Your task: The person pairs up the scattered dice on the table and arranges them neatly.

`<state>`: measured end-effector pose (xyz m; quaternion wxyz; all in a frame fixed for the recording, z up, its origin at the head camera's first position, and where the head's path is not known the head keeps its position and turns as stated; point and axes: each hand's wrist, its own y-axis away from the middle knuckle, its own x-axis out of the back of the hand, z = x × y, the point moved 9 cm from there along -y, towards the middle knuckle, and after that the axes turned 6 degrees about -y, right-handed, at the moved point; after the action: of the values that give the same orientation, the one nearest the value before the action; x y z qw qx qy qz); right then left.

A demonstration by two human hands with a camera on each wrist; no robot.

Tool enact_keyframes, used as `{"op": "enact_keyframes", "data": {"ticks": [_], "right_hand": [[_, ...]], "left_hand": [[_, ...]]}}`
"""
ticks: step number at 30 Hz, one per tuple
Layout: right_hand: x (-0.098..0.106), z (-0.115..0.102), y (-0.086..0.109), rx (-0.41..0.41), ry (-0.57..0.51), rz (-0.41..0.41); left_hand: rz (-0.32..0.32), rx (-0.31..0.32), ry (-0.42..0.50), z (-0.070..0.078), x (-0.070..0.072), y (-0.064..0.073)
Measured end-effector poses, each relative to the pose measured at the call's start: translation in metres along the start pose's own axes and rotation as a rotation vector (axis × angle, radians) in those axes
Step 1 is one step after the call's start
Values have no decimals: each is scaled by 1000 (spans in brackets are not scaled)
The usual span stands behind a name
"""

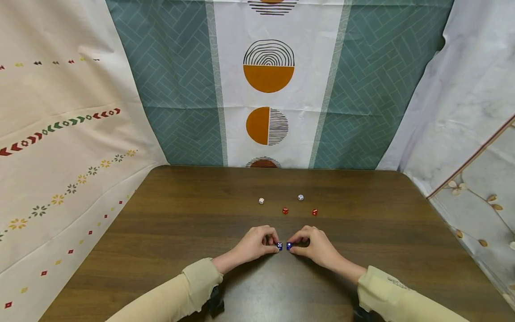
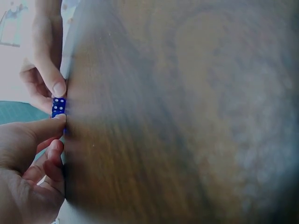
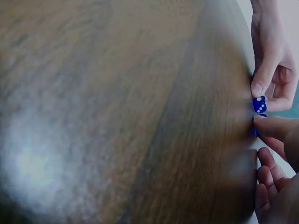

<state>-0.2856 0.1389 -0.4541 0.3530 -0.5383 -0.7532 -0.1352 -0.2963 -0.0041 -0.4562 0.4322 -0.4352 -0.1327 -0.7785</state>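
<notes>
Near the middle of the table, my left hand (image 1: 257,242) pinches a blue die (image 1: 279,246) with white pips between thumb and fingertips. Facing it, my right hand (image 1: 315,247) pinches a second blue die (image 1: 289,246) the same way. A narrow gap separates the two dice in the head view. The left wrist view shows a blue die (image 2: 58,105) at the right thumb's tip, just above my left thumb. In the right wrist view, the left hand's die (image 3: 259,104) shows its pips, while the right hand's own die is mostly behind the thumb.
Beyond the hands, two red dice (image 1: 285,210) (image 1: 314,212) lie apart on the brown wooden table (image 1: 193,201). Farther back are two white dice (image 1: 261,201) (image 1: 300,197). Patterned cloths hang behind the table's back edge and along both sides.
</notes>
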Motion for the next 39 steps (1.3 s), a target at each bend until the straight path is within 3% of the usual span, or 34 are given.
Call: {"op": "enact_keyframes", "data": {"ticks": [39], "right_hand": [[-3,-5,0,3,-33,24]], "left_hand": [[37,20,-11,4,-1,-1]]}}
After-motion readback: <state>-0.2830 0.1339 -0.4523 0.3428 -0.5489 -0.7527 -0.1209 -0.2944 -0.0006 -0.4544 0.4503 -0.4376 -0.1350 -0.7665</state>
